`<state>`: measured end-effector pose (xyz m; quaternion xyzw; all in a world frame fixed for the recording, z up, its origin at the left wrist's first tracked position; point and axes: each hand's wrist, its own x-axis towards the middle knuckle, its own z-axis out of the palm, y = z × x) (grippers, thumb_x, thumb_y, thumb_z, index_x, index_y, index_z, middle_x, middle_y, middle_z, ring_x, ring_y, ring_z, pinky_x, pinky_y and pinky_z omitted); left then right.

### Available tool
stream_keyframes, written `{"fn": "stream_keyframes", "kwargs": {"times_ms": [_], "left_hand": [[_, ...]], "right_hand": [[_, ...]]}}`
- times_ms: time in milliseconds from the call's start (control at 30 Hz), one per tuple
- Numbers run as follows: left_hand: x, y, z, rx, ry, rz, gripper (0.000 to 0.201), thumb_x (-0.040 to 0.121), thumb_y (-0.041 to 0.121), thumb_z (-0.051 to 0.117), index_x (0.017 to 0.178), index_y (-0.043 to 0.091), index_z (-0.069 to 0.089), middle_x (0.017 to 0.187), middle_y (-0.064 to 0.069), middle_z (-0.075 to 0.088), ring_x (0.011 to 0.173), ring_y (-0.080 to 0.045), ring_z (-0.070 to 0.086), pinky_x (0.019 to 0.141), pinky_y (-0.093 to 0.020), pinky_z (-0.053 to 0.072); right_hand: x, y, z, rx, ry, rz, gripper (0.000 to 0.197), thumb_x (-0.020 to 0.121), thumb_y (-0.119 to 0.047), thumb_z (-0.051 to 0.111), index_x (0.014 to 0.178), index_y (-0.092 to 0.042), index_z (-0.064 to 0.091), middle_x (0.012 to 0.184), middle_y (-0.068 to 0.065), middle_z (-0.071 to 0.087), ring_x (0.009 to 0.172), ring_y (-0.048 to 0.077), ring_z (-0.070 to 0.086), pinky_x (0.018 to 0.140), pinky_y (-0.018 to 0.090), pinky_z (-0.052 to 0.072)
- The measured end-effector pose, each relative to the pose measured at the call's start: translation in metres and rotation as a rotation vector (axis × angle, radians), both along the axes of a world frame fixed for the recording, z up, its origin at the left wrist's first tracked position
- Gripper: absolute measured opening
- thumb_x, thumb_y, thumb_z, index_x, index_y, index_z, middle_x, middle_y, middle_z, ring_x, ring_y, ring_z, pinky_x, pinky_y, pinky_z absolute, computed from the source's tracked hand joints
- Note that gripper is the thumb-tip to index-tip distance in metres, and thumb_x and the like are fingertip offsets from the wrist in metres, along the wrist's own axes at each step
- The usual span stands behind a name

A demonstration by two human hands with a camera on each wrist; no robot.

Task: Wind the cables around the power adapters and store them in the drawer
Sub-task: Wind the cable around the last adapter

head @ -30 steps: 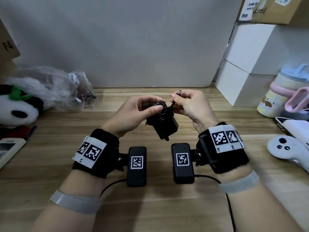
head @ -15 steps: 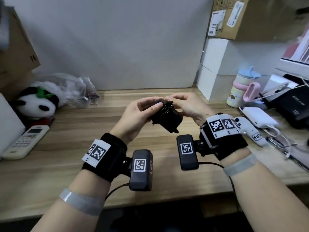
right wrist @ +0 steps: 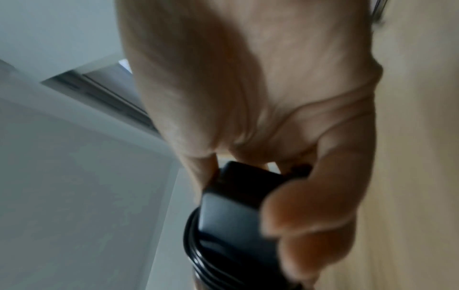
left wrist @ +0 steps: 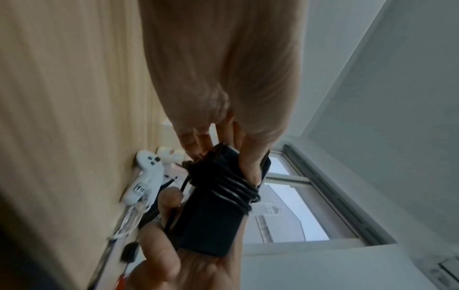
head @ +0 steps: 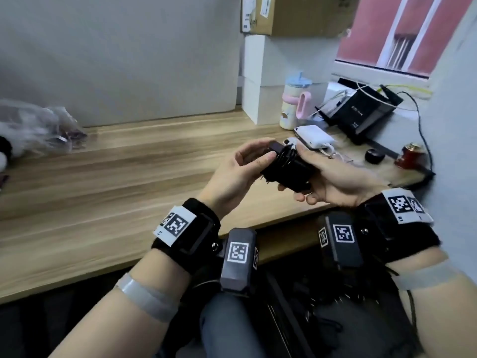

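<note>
Power adapter (head: pixel 286 169), a black block with its black cable (head: pixel 285 157) wound in several turns round its middle, sits right of centre in the head view, held in the air between both hands above the near edge of the wooden surface (head: pixel 103 182). At the bottom of that frame are dark trousers and a tangle of black cords under the surface edge; both wrists wear black bands with printed markers. The left hand (head: pixel 237 174) comes in from lower left and grasps the adapter's upper end, thumb on the near face and fingers curled over the far side. The right hand (head: pixel 333 182) cradles the adapter from the right, fingers curled under and round it. In the left wrist view the cable (left wrist: pixel 231 188) shows as tight loops across the adapter (left wrist: pixel 211 219), with the left hand (left wrist: pixel 223 88) pinching the top. The right wrist view is blurred, showing the right hand (right wrist: pixel 261 98) clenched round the block (right wrist: pixel 236 212). Just beyond the hands lies a white power bank (head: pixel 313 137), then a pastel drinking cup (head: pixel 294 104) and a black box (head: pixel 358 109) with wires at upper right. White boxes (head: pixel 265 81) stand against the wall, and a clear plastic bag (head: pixel 44 125) lies at far left.
</note>
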<state>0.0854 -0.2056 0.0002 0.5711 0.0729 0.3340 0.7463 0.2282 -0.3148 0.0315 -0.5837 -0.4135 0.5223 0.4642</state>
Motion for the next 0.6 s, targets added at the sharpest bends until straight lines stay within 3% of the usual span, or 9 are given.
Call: {"fn": "stream_keyframes", "kwargs": {"times_ms": [67, 133, 233, 300, 367, 467, 600], "left_hand": [[0.013, -0.018, -0.011, -0.046, 0.069, -0.083, 0.021, 0.083, 0.006, 0.059, 0.104, 0.008, 0.062, 0.089, -0.001, 0.067, 0.076, -0.013, 0.057, 0.071, -0.023, 0.045], [0.027, -0.038, -0.023, -0.120, 0.199, -0.146, 0.013, 0.086, 0.015, 0.062, 0.099, 0.011, 0.065, 0.090, 0.000, 0.067, 0.081, -0.013, 0.059, 0.075, -0.023, 0.047], [0.045, -0.062, -0.043, -0.205, 0.408, -0.112, 0.011, 0.093, 0.023, 0.056, 0.096, 0.014, 0.063, 0.088, 0.000, 0.067, 0.073, -0.015, 0.062, 0.070, -0.026, 0.051], [0.056, -0.078, -0.063, -0.254, 0.513, -0.122, 0.006, 0.093, 0.017, 0.057, 0.097, 0.013, 0.058, 0.085, -0.004, 0.063, 0.066, -0.017, 0.062, 0.061, -0.027, 0.054], [0.064, -0.090, -0.085, -0.284, 0.577, -0.167, 0.014, 0.092, 0.012, 0.059, 0.105, 0.011, 0.056, 0.083, -0.006, 0.061, 0.065, -0.018, 0.061, 0.056, -0.026, 0.056], [0.074, -0.105, -0.113, -0.328, 0.643, -0.183, 0.021, 0.090, 0.006, 0.060, 0.109, 0.010, 0.056, 0.085, -0.007, 0.063, 0.067, -0.018, 0.062, 0.059, -0.026, 0.055], [0.085, -0.125, -0.147, -0.401, 0.717, -0.216, 0.028, 0.088, -0.001, 0.060, 0.111, 0.013, 0.052, 0.092, -0.009, 0.063, 0.073, -0.020, 0.064, 0.072, -0.033, 0.055]], "right_hand": [[0.016, -0.023, -0.012, 0.006, -0.010, -0.080, 0.046, 0.083, -0.051, 0.043, 0.110, -0.018, 0.059, 0.086, 0.016, 0.063, 0.053, 0.022, 0.053, 0.036, 0.020, 0.041], [0.033, -0.047, -0.028, -0.016, -0.040, -0.132, 0.037, 0.081, -0.044, 0.048, 0.107, -0.020, 0.059, 0.087, 0.014, 0.062, 0.056, 0.021, 0.055, 0.036, 0.019, 0.040], [0.050, -0.071, -0.052, -0.095, -0.056, -0.120, 0.040, 0.079, -0.037, 0.051, 0.114, -0.019, 0.058, 0.091, 0.004, 0.062, 0.064, 0.013, 0.057, 0.041, 0.016, 0.040], [0.059, -0.087, -0.069, -0.130, -0.055, -0.082, 0.038, 0.079, -0.032, 0.053, 0.115, -0.021, 0.059, 0.095, -0.002, 0.065, 0.071, 0.009, 0.059, 0.048, 0.016, 0.041], [0.067, -0.098, -0.089, -0.186, -0.061, -0.096, 0.035, 0.078, -0.028, 0.056, 0.112, -0.022, 0.061, 0.099, -0.004, 0.066, 0.079, 0.007, 0.060, 0.054, 0.018, 0.045], [0.081, -0.111, -0.123, -0.297, -0.013, -0.192, 0.027, 0.086, -0.018, 0.057, 0.113, -0.019, 0.061, 0.101, -0.001, 0.066, 0.088, 0.011, 0.061, 0.060, 0.020, 0.051], [0.096, -0.126, -0.169, -0.419, 0.128, -0.340, 0.013, 0.091, -0.008, 0.053, 0.100, -0.009, 0.063, 0.093, 0.006, 0.066, 0.081, 0.011, 0.065, 0.063, 0.018, 0.053]]}}
